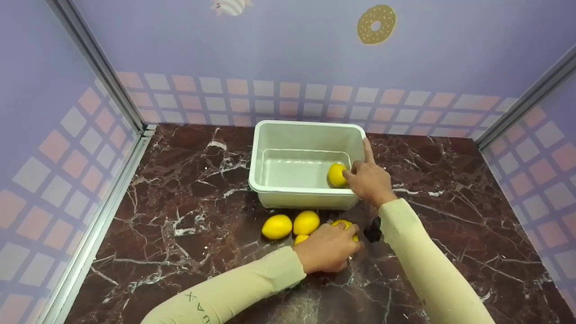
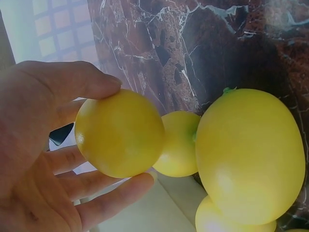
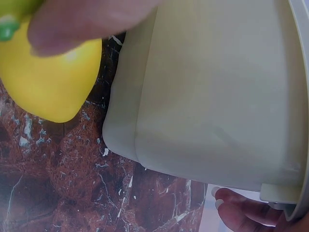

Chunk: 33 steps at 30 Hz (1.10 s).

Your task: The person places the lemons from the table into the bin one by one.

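My left hand [image 1: 327, 247] grips a lemon [image 2: 120, 133] between thumb and fingers, just in front of a pale plastic bin [image 1: 306, 200]. Its fingers partly cover that lemon in the head view. Beside it on the tabletop lie a lemon [image 1: 276, 226], a second lemon [image 1: 306, 222] and a third lemon [image 1: 301, 239], mostly hidden by the hand. My right hand [image 1: 371, 180] holds the bin's right rim, with fingertips [image 3: 231, 212] under the rim outside. Inside the bin, near the right thumb, sits another lemon [image 1: 337, 175]; whether the thumb touches it I cannot tell.
The bin stands on a dark red marbled tabletop [image 1: 189, 261], close to the purple back wall [image 1: 288, 45]. Side panels with metal frame strips [image 1: 99, 252] border the table. A black item [image 1: 372, 230] shows at the right wrist.
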Each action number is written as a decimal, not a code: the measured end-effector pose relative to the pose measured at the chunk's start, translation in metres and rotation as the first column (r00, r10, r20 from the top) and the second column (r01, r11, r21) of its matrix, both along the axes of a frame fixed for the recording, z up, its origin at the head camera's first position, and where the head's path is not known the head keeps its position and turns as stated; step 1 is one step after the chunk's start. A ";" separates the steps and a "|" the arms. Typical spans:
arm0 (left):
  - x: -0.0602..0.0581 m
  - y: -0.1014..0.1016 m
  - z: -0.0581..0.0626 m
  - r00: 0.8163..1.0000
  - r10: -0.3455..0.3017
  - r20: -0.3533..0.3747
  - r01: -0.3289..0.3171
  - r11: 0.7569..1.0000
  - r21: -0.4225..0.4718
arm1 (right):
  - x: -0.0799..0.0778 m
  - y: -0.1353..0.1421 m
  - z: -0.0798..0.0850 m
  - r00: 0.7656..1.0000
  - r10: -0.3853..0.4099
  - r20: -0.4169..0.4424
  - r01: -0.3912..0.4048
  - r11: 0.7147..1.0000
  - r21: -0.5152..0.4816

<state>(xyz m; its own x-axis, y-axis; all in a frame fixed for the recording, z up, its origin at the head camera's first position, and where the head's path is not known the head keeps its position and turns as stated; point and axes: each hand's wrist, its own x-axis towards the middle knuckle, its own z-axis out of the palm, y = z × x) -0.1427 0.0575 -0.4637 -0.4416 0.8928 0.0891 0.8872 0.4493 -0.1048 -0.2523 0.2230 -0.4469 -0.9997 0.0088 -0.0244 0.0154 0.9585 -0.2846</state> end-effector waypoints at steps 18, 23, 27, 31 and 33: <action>-0.001 -0.007 0.006 1.000 -0.017 -0.025 0.019 0.999 0.048 | 0.000 -0.001 0.001 1.000 0.006 0.003 -0.006 1.000 0.005; -0.002 -0.008 0.006 0.999 -0.015 -0.044 0.017 0.999 0.045 | 0.000 0.000 0.001 1.000 0.004 0.008 -0.004 1.000 -0.002; -0.003 -0.008 0.007 0.999 -0.008 -0.038 0.010 0.999 0.043 | 0.000 0.000 0.002 1.000 0.000 0.013 0.001 1.000 -0.002; -0.004 -0.008 0.009 1.000 -0.005 -0.025 0.006 0.999 0.041 | 0.001 0.000 0.002 1.000 -0.007 0.020 0.007 1.000 0.003; -0.004 -0.008 0.010 1.000 -0.006 -0.020 0.007 0.999 0.043 | 0.001 0.000 0.002 1.000 -0.009 0.024 0.009 1.000 0.005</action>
